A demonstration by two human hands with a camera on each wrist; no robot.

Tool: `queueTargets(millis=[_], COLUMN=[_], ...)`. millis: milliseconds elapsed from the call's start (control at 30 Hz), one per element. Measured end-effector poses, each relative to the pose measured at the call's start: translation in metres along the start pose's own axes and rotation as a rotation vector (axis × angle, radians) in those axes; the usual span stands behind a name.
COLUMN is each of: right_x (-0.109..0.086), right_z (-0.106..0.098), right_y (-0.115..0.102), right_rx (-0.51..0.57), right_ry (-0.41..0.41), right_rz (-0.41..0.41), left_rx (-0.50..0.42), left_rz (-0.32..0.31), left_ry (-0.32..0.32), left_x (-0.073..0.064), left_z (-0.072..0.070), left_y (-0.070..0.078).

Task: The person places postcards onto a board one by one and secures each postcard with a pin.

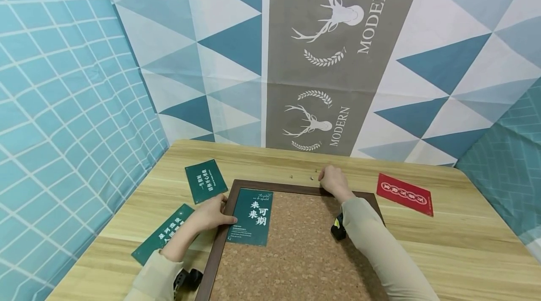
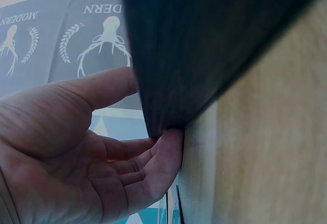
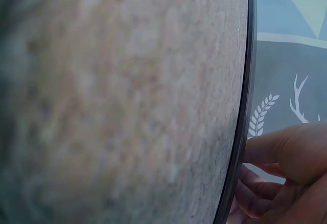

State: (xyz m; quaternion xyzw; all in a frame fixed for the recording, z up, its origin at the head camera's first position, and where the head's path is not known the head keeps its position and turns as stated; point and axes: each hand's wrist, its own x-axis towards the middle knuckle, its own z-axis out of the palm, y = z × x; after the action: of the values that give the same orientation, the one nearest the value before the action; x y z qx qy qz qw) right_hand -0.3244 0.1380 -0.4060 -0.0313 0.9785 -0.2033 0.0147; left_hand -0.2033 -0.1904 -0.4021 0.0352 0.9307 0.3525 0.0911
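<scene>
A cork board (image 1: pixel 296 263) with a dark brown frame lies on the table. My left hand (image 1: pixel 208 216) grips the frame's left side, its thumb reaching over the top and its fingers curled around the outer edge, as the left wrist view shows. By the thumb tip, a green card (image 1: pixel 262 230) with white characters lies in the board's upper left corner. My right hand (image 1: pixel 334 181) reaches past the top frame edge with bent fingers, close beside small shiny pins (image 1: pixel 312 178) on the table. Its fingertips are hidden behind the frame in the right wrist view, so I cannot tell whether they pinch anything.
Left of the board lie two more green cards, an upper one (image 1: pixel 205 181) and a lower one (image 1: pixel 162 233) partly under my left forearm. A red card (image 1: pixel 405 194) lies to the right on the wooden table (image 1: pixel 456 244). Behind the table hangs a patterned cloth (image 1: pixel 232 57).
</scene>
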Motion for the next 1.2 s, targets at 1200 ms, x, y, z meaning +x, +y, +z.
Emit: queueTargets(millis=[1200], right_x=[-0.006], right_z=[-0.001], right_y=[-0.010], right_rx=[-0.035], right_ry=[-0.026], right_rz=[-0.023], left_rx=[0.006], left_rz=[-0.005], left_ry=[-0.005], left_x=[0.001], left_z=[0.001], left_y=[0.000])
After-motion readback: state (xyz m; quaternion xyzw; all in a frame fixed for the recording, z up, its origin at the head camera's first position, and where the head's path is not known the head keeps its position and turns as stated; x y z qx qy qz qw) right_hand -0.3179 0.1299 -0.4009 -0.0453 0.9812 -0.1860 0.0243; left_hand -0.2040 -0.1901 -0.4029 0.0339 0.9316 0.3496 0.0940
